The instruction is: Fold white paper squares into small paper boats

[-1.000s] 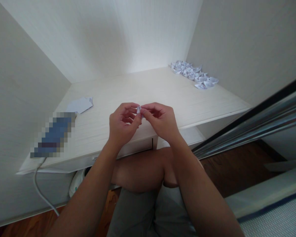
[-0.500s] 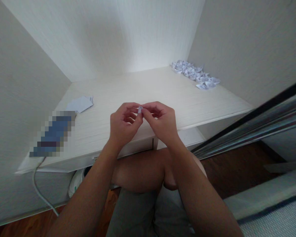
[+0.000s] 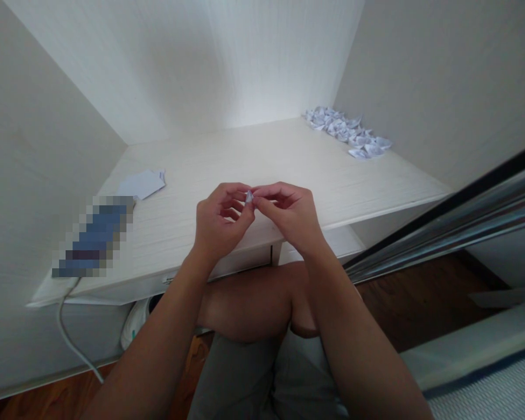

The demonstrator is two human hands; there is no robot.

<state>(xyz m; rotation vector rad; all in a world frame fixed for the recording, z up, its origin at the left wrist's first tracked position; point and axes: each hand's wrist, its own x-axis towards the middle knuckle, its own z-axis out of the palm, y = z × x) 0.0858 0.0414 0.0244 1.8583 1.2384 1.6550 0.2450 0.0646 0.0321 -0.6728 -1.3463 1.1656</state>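
Observation:
A tiny folded piece of white paper (image 3: 248,197) is pinched between the fingertips of both hands, above the front of a pale wooden shelf (image 3: 289,163). My left hand (image 3: 221,221) curls around it from the left, thumb and forefinger closed on it. My right hand (image 3: 289,216) meets it from the right, fingers pressed together on the same piece. Most of the paper is hidden by the fingers.
A heap of several small folded paper pieces (image 3: 347,131) lies at the shelf's back right. A flat sheet of white paper (image 3: 140,184) lies at the left, beside a blurred blue object (image 3: 94,236) with a white cable (image 3: 72,338) hanging down. My knee (image 3: 254,303) is below the shelf.
Both hands stay together on the small paper; the fingers have shifted slightly on it and the hands sit a touch to the right.

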